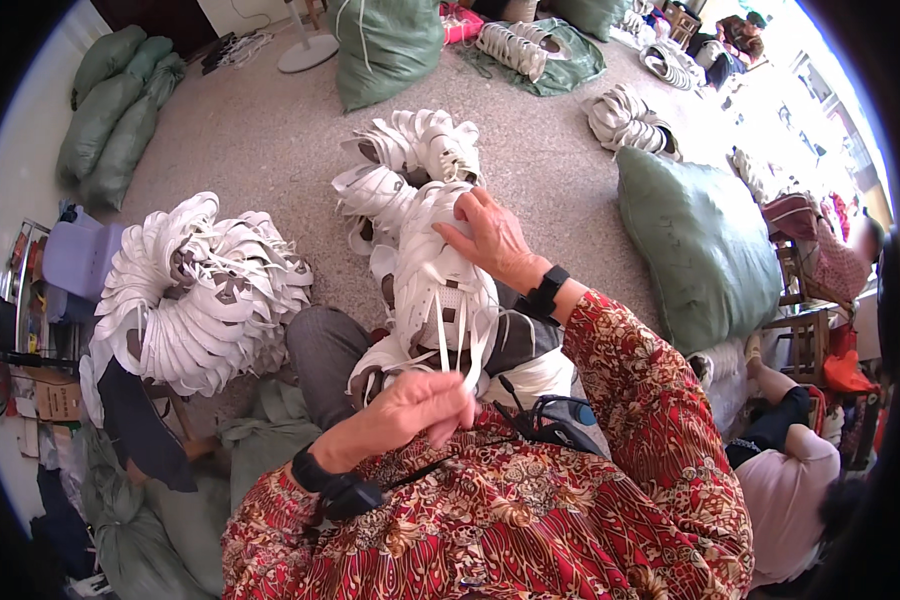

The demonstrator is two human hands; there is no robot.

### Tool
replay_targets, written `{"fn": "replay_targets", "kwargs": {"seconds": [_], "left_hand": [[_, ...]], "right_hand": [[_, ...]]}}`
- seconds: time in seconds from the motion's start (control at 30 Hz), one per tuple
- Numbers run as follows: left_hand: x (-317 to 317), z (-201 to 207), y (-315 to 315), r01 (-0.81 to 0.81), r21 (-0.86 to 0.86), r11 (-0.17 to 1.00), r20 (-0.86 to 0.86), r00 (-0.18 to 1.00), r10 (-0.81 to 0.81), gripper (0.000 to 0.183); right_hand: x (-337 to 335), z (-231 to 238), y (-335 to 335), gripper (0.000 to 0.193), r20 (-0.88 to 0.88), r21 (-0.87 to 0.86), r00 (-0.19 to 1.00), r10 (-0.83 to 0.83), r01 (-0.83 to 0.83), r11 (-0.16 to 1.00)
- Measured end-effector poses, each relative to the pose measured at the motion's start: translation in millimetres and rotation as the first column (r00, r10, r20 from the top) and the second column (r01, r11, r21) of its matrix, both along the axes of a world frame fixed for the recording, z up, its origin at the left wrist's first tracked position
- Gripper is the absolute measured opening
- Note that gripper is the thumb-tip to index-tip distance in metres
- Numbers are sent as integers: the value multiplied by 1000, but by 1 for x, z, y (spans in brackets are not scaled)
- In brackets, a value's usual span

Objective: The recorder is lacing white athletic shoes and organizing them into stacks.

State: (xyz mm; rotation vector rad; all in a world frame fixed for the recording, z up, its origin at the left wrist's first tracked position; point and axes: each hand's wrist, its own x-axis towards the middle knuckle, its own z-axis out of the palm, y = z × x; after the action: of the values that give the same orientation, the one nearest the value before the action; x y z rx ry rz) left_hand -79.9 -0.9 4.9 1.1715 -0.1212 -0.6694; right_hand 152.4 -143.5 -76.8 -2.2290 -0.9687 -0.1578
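Note:
A white shoe upper (pixel 456 290) with a perforated tongue and loose laces lies across my lap, at the near end of a row of nested shoe uppers (pixel 415 150). My left hand (pixel 405 412) is closed in front of it, pinching a white shoelace (pixel 443 335) that runs up to the eyelets. At the far end of that upper, my right hand (pixel 495 238) grips its edge between thumb and fingers. Part of the right fingers is hidden behind the white material. Both wrists carry dark bands.
A coiled stack of white uppers (pixel 205 300) stands at my left. Green sacks lie at the far left, and a large green sack (pixel 698 250) at my right. Another person (pixel 785 470) sits at the lower right; a further person (pixel 740 40) sits at the far right.

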Motion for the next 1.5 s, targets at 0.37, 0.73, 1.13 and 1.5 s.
{"fn": "replay_targets", "kwargs": {"seconds": [0.37,0.73,1.13,1.5], "left_hand": [[-40,4,5,258,-294,920,-283,896,-342,38],[-48,10,-11,157,-299,941,-226,947,-230,34],[-16,72,-5,-54,-348,936,366,911,188,38],[-13,80,-16,61,-218,974,361,932,22,27]], "right_hand": [[0,-10,4,31,-6,79,1000,5,-5,997],[-6,-7,6,29,-14,65,999,-42,43,997],[-78,-17,-106,16,-409,167,904,126,-61,984],[-109,17,-82,17,-764,434,523,378,-17,901]]}}
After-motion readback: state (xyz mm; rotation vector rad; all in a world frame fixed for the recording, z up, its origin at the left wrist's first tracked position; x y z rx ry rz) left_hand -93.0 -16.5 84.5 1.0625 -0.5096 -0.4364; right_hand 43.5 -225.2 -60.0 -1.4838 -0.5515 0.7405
